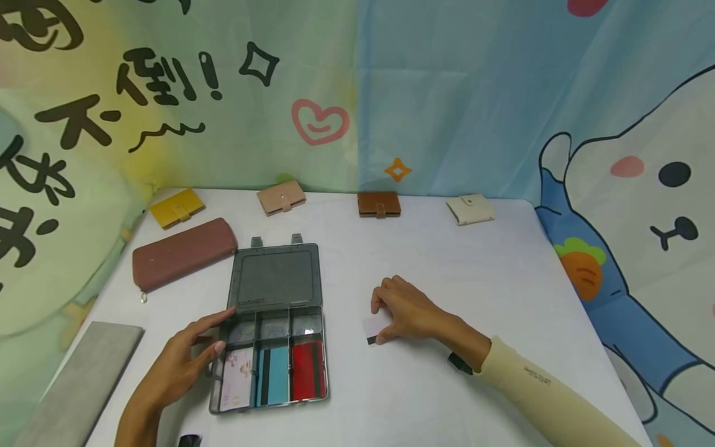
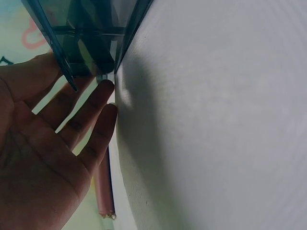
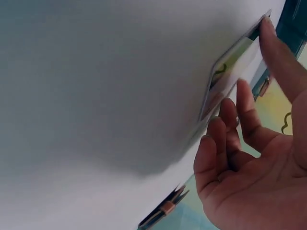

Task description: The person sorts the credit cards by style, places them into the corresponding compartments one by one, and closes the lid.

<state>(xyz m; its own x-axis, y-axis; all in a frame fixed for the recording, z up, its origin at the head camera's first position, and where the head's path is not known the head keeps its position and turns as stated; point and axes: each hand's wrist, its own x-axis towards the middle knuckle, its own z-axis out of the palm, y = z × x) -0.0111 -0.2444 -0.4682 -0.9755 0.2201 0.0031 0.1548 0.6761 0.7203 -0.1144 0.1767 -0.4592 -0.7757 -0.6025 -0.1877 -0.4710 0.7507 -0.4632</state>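
Your right hand [image 1: 403, 310] is curling over a white card [image 1: 373, 327] that is lying flat on the white table [image 1: 447, 261], a little to the right of the grey organiser box [image 1: 274, 323]; the right wrist view is showing the thumb [image 3: 280, 57] on the card's far edge and the fingertips [image 3: 244, 103] working at its near edge, so you are pinching it by its rim, though I cannot tell whether it has left the surface. Judging by its look, this card is going to be light, thin and stiff, with a slick face that gives little to grab from above, so the edges are the place to hold: tip one long side up, then grip across both long sides without bending it. Your left hand [image 1: 187, 360] is lying open with straight fingers against the box's left wall, steadying it and gripping nothing. The box is standing open, its lid laid back flat behind the tray, with a pale printed card [image 1: 237, 386], a blue card [image 1: 272, 375] and a red card [image 1: 306, 371] sitting in the three front compartments. Behind and to the left of the box are lying a long brown zip wallet [image 1: 181, 253] and a yellow wallet [image 1: 176, 208]; along the far table edge beyond the box are resting a pink wallet [image 1: 282, 197], a brown wallet [image 1: 378, 203] and a cream wallet [image 1: 470, 209].
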